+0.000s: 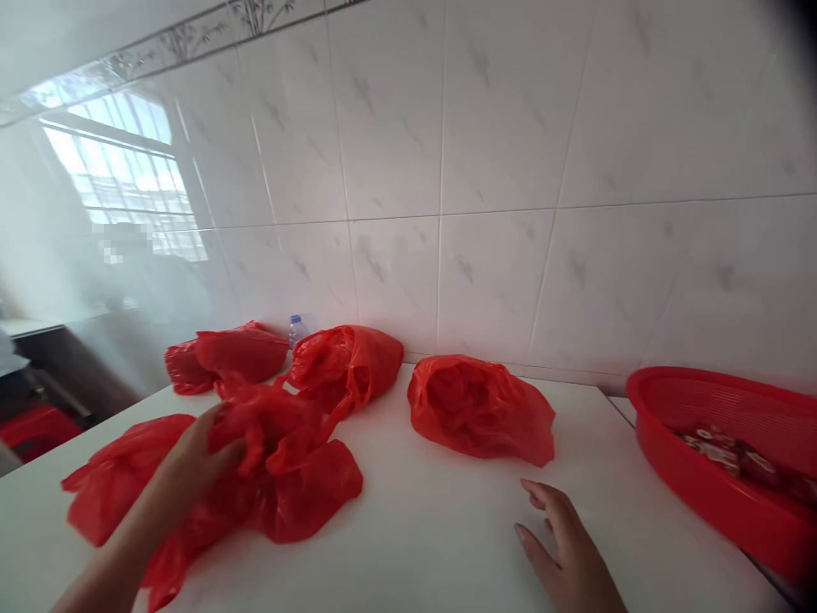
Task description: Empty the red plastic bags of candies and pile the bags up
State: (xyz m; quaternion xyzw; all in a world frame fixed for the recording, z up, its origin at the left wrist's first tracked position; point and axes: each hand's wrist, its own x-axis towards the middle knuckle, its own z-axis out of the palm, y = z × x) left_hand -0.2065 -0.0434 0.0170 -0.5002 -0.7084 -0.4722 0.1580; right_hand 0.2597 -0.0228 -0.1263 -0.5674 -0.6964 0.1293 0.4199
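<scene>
My left hand is closed on a crumpled red plastic bag, part of a loose heap of thin red bags on the left of the white table. Its fingertips are partly hidden in the folds. My right hand hovers at the lower right, fingers apart and holding nothing. Just beyond it lies another red plastic bag, bunched up with its mouth facing me. Behind the heap, a filled-out red bag rests near the wall.
More red bags lie at the back left, near a clear bottle with a blue cap. At the right stands a red plastic basket holding small wrapped packets. A tiled wall borders the white table.
</scene>
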